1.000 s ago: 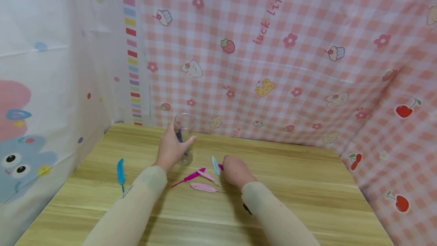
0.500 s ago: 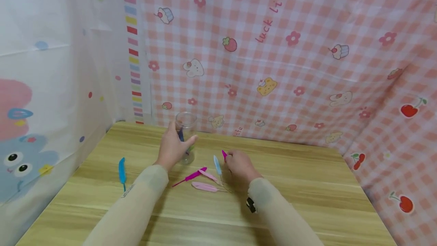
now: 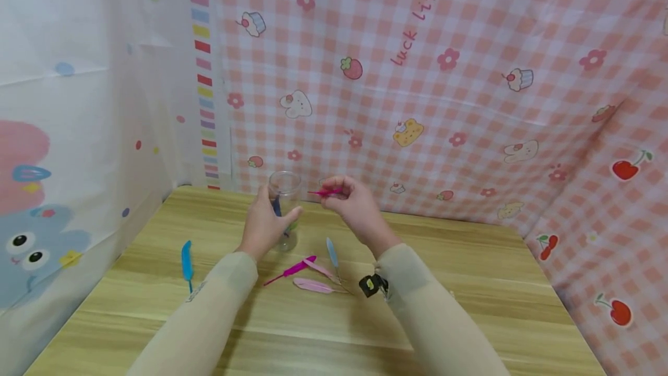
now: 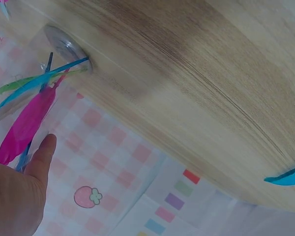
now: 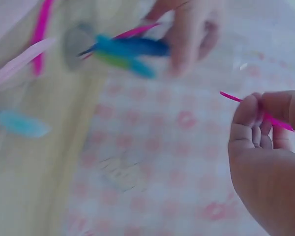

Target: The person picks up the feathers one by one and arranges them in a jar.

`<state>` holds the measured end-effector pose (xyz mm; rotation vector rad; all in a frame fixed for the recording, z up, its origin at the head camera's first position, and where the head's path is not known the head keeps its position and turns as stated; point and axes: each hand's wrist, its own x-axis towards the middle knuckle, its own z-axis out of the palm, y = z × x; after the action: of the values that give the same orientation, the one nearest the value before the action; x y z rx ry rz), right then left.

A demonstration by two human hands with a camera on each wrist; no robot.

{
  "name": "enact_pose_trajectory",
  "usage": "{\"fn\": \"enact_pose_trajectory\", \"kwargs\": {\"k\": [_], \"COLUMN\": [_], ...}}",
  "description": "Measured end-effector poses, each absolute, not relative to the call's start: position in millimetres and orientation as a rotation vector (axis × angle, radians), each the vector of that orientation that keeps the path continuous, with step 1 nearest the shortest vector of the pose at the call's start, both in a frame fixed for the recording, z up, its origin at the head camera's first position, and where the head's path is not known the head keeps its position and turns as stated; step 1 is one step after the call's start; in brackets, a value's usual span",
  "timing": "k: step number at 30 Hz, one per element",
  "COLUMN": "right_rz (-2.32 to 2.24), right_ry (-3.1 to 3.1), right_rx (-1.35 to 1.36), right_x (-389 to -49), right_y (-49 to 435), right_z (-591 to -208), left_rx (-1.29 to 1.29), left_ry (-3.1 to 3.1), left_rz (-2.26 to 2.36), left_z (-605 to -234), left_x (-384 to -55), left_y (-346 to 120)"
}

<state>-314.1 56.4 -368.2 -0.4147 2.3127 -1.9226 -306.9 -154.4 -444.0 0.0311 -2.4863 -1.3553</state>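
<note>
My left hand (image 3: pixel 261 225) grips a tall clear plastic cup (image 3: pixel 285 181) that stands upright near the table's back edge. Inside it, the left wrist view shows a magenta feather (image 4: pixel 27 125), a green feather (image 4: pixel 12 87) and blue ones. To the right of the cup, at about rim height, my right hand (image 3: pixel 360 208) pinches another magenta feather (image 5: pixel 230 97) between thumb and fingers, its thin shaft pointing left towards the cup. On the table below lie a magenta feather (image 3: pixel 297 269), two pink feathers (image 3: pixel 312 286) and a pale blue feather (image 3: pixel 332 253).
A bright blue feather (image 3: pixel 187 260) lies apart on the left of the wooden table (image 3: pixel 459 318). Behind the table hangs a pink checked cloth (image 3: pixel 365 103), and a white printed cloth (image 3: pixel 78 120) covers the left side. A dark wrist device (image 3: pixel 370 285) sits at my right cuff.
My right hand has lifted the magenta feather off the table, up and towards the cup, and the feather has turned from tip-up to shaft pointing left. My left hand still holds the cup.
</note>
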Motion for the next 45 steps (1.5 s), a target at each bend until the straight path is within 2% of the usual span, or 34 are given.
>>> {"fn": "enact_pose_trajectory", "kwargs": {"k": [10,24,28,36,40,45], "right_rz": [-2.01,-1.967,-1.637,-0.455,-0.238,-0.227], "right_ry": [2.331,2.386,2.612,2.754,2.902,3.022], "right_rx": [-0.46,-0.465,-0.52,-0.82,-0.903,-0.926], "right_x": [-305,-309,-309,-296,-290,-287], "right_y": [21,21,36,51,49,46], "right_z": [-330,-345,-364,-440,-470,-483], "left_rx": [0.006,-0.006,-0.004,0.029,0.02,0.02], "left_ry": [-2.467,-2.456,-2.472,-2.475,-2.478,-2.476], "left_rz": [-1.361,-1.364,-1.362,-1.366,-1.351,-1.365], "left_z": [-446,-444,-444,-445,-446,-446], "left_x": [-307,-308,-308,-308,-309,-309], "left_y": [-153,-153,-153,-156,-157,-157]}}
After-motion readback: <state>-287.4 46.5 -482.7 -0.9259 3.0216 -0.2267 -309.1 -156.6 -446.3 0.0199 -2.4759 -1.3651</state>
